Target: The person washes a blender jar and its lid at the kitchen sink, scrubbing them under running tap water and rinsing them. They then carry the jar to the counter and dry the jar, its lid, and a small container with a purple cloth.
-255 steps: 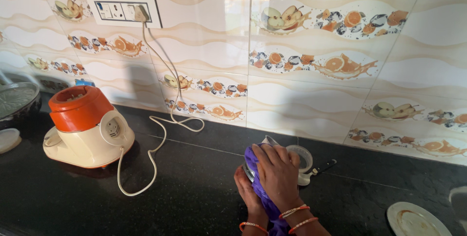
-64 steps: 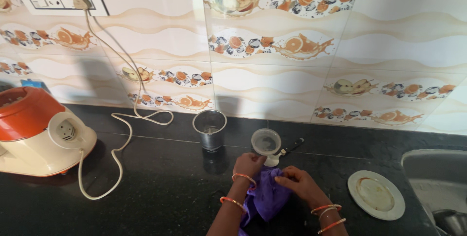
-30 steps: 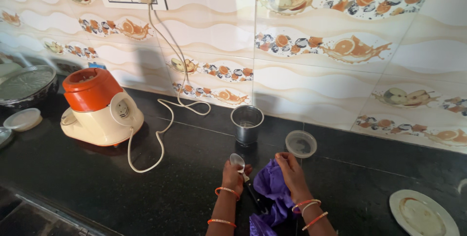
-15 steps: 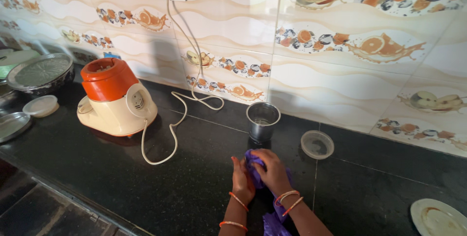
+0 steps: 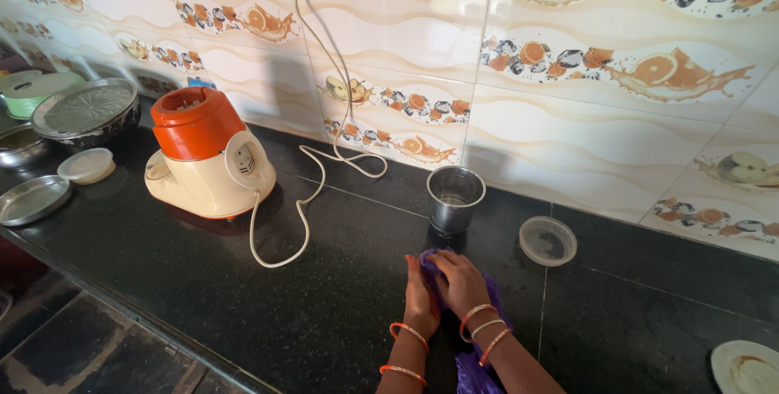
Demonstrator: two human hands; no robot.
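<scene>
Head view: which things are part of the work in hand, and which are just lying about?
In hand:
left hand
right hand
purple cloth, pressed between both hands

Lying about:
steel cup
clear lid
mixer base with cord
plate
steel dishes

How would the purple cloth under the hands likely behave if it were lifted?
Probably floppy: the purple cloth bunches between the left hand and right hand and trails off in folds. Likely light for its size, and unlikely to slip or roll on the black counter.
</scene>
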